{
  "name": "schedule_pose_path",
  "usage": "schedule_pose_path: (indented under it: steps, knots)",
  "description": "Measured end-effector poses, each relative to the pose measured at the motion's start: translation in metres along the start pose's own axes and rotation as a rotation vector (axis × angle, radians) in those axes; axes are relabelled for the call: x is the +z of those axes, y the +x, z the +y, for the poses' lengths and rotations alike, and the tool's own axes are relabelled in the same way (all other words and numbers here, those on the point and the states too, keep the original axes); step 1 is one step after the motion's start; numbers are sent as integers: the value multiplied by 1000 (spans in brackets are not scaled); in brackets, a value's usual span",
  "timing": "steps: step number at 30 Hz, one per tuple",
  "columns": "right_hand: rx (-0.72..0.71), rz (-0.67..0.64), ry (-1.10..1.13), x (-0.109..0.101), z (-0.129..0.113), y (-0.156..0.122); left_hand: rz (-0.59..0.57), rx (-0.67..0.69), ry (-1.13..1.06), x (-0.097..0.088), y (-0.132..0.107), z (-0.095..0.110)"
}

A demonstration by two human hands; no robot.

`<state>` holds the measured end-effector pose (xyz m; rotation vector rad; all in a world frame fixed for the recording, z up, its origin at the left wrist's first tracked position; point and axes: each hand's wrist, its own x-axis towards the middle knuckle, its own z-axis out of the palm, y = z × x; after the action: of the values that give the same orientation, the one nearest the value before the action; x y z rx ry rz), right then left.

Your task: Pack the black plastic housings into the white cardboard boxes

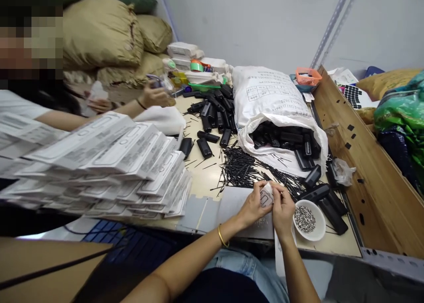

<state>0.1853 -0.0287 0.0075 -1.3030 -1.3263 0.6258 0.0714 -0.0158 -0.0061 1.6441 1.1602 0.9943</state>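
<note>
Both hands meet, left hand [253, 206] and right hand [281, 208] pinching small packet [266, 198].

item: small white packet [266, 198] | look: flat, pale, with a dark rounded outline printed on its face | pose: upright, slightly tilted, face towards the camera | state: pinched at both edges between left hand [253, 204] and right hand [282, 208], lifted off the table [212, 175]

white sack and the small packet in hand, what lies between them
In the head view, a heap of thin black pins lies between the white sack and the small packet that the left hand and right hand pinch.
</note>
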Motion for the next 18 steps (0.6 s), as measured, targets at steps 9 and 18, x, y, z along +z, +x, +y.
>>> schedule_pose_path:
  steps: [9,18]
  knots:
    - [-53,-39,51,8,10,-19,-1,5,241,-14,3,3]
    - [323,77,260,-18,29,-8,667,-56,1040,-238,9,106]
